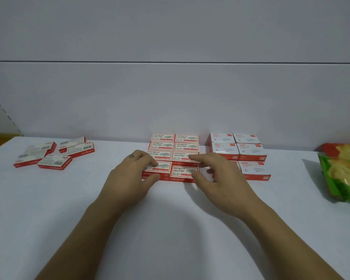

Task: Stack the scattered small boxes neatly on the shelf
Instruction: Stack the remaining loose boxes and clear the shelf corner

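Small red-and-white staple boxes stand in a neat two-column block (174,150) against the back wall of the white shelf (170,219). My left hand (129,178) grips the front-left box (160,168) of the block, thumb on its front face, fingers on top. My right hand (216,176) hovers with fingers spread over the front-right box (183,171) and touches its right end. Several scattered staple boxes (53,153) lie in a loose pile at the far left.
A tidy block of larger red-and-white boxes (249,154) stands right of the staple block. Green and orange snack bags (341,174) lie at the right edge. The shelf's left end drops off near the scattered pile.
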